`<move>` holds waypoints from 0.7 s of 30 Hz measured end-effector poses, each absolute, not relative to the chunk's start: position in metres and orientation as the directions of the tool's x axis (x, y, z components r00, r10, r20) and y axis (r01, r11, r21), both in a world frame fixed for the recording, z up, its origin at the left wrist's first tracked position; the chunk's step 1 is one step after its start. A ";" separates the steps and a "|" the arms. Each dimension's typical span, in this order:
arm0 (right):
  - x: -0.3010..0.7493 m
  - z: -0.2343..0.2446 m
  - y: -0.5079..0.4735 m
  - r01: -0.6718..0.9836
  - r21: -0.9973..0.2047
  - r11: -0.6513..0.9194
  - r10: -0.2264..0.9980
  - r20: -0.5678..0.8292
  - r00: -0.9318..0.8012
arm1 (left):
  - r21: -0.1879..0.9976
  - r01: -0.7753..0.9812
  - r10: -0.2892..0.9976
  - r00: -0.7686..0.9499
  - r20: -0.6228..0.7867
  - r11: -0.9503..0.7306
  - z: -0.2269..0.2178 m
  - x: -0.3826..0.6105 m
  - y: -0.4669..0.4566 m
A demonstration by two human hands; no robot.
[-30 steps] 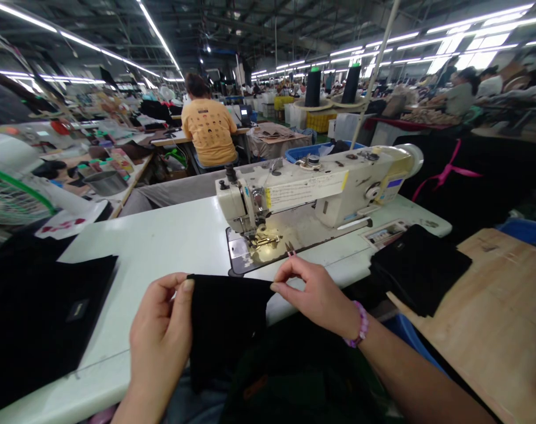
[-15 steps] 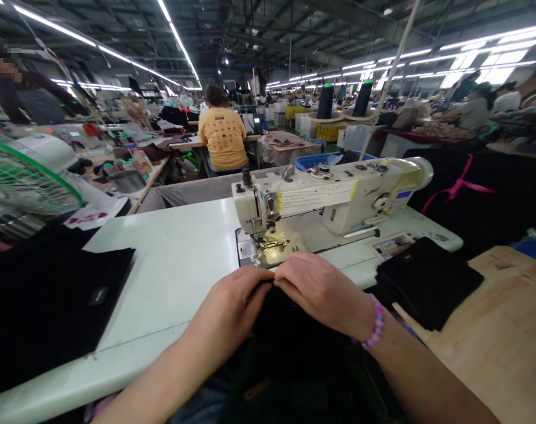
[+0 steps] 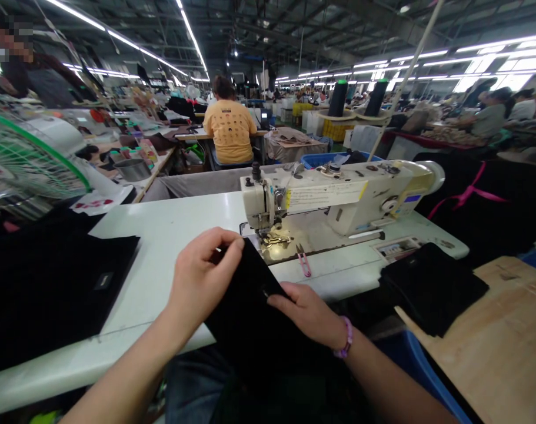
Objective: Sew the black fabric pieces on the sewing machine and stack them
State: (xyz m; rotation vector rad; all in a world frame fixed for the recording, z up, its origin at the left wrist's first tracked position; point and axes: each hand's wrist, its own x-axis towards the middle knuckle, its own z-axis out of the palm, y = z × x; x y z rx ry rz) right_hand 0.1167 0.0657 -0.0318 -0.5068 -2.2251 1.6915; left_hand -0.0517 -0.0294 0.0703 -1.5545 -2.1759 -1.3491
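Note:
A piece of black cloth (image 3: 245, 312) hangs slanted in front of me, and its upper corner points toward the sewing machine. My left hand (image 3: 201, 277) pinches that corner between thumb and fingers. My right hand (image 3: 303, 312) holds the cloth's right edge lower down, with a beaded bracelet on its wrist. Just beyond the cloth lie small pink-handled thread snips (image 3: 303, 260) on the white sewing table (image 3: 170, 247). The needle area of the sewing machine (image 3: 333, 200) stands a little past my left hand, not touching the cloth. The cloth's lower part drops out of view over my lap.
A stack of black cloth (image 3: 51, 288) lies on the table's left side, and a folded black piece (image 3: 433, 288) sits on a wooden board (image 3: 506, 335) to the right. A blue bin (image 3: 422, 371) stands below the board. A fan (image 3: 29, 159) stands at far left, and a co-worker in a yellow shirt (image 3: 230, 126) sits beyond.
My hands, close together half a second ago, have moved apart. The left hand has lifted the cloth's corner up and left, and the snips now show. The view has shifted slightly.

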 end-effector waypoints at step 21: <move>0.071 -0.077 0.110 0.149 -0.307 0.940 0.270 0.400 -0.876 | 0.497 0.838 0.917 -0.354 0.183 0.224 -0.058 -0.112 0.052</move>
